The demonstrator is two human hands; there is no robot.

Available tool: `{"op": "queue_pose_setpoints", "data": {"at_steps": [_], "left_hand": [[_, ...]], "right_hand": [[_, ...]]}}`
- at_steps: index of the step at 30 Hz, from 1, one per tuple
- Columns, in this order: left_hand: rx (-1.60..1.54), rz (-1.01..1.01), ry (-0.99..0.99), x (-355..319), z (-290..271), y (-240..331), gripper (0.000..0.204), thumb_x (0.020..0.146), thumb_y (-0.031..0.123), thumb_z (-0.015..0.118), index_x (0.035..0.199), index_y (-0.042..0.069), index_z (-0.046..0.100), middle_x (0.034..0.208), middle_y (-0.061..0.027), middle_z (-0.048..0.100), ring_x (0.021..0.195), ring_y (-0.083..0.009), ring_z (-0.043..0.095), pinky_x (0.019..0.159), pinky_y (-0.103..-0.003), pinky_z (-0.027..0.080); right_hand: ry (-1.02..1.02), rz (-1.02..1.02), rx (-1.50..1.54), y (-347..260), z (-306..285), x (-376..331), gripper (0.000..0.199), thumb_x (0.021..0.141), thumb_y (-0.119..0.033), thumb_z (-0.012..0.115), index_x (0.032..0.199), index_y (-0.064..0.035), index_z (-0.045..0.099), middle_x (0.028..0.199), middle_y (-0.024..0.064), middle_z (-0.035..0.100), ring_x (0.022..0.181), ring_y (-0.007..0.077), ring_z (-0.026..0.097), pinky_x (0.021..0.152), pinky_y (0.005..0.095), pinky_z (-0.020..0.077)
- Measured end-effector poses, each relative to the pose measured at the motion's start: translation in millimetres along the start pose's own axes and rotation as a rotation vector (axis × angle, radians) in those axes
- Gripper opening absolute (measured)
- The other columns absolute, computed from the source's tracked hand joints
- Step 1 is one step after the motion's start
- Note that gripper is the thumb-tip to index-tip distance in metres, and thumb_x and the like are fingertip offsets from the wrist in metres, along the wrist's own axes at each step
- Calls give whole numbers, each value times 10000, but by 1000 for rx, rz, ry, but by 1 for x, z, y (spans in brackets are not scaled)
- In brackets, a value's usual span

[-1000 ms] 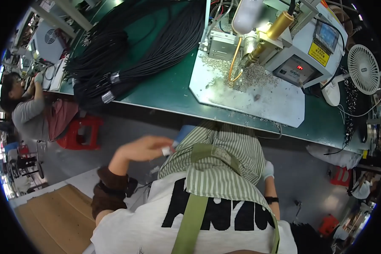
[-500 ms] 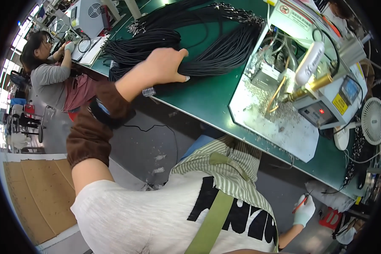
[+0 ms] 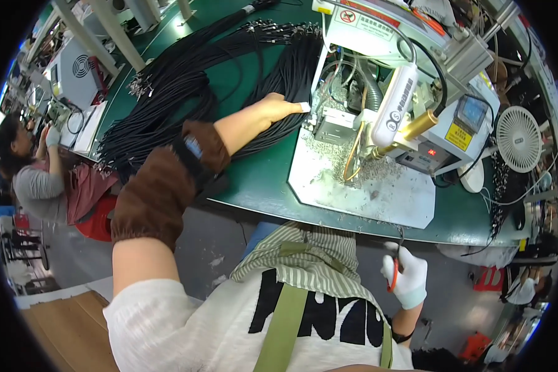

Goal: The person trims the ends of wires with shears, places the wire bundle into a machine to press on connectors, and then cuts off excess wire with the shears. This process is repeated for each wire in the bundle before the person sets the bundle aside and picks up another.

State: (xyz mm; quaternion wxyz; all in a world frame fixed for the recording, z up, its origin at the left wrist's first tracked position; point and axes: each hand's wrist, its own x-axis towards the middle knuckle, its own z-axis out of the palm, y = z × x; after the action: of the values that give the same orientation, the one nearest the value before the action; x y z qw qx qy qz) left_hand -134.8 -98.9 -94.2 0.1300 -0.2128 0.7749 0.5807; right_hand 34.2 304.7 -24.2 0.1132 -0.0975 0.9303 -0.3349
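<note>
My bare left hand point(image 3: 278, 110), a brown sleeve cover on its forearm, reaches across a bundle of black cables point(image 3: 294, 65) on the green table. It closes over the bundle from above; one finger with a white-wrapped tip points right, while the undersides of the other fingers are hidden. In my white-gloved right hand point(image 3: 410, 279) is a pair of small scissors with red handles point(image 3: 393, 277), held low by the table's front edge. Their dark tips point up toward the table. A second heap of black cables point(image 3: 161, 102) lies left of my left hand, with metal ends at its edge.
A machine with a brass nozzle point(image 3: 420, 126) stands on a white plate point(image 3: 378, 208) strewn with small metal bits. Right of it are a white fan point(image 3: 518, 139) and hanging dark strands. At the far left a co-worker point(image 3: 40, 186) sits at a grey machine point(image 3: 74, 71).
The view has swung right. My left hand has moved along the cables toward the machine plate. My right hand has risen with the scissors from lower right to the table's edge.
</note>
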Motion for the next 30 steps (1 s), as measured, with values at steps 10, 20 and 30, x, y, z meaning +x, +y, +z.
{"op": "queue_pose_setpoints", "data": {"at_steps": [10, 20, 30], "left_hand": [[-1098, 389, 132, -61, -3, -11, 227, 866, 159, 617, 1035, 11, 589, 817, -63, 623, 694, -128, 560, 622, -262, 434], [-1300, 392, 65, -118, -28, 5, 241, 969, 288, 434, 868, 79, 499, 582, 50, 369, 501, -64, 328, 555, -218, 281], [-1369, 682, -654, -97, -114, 1, 369, 959, 382, 474, 978, 18, 530, 603, 64, 358, 517, -44, 319, 565, -212, 279]], "right_hand": [[-100, -783, -100, -125, 39, 78, 243, 686, -126, 699, 898, -9, 686, 926, 102, 618, 780, 252, 613, 687, 304, 505], [-244, -512, 768, -157, 142, 131, 300, 921, -117, 517, 1181, 27, 555, 929, 74, 606, 827, 130, 582, 772, 257, 465], [-20, -548, 1015, -222, 171, 199, 275, 946, -177, 478, 1079, 19, 617, 819, 48, 610, 768, 121, 568, 757, 251, 454]]}}
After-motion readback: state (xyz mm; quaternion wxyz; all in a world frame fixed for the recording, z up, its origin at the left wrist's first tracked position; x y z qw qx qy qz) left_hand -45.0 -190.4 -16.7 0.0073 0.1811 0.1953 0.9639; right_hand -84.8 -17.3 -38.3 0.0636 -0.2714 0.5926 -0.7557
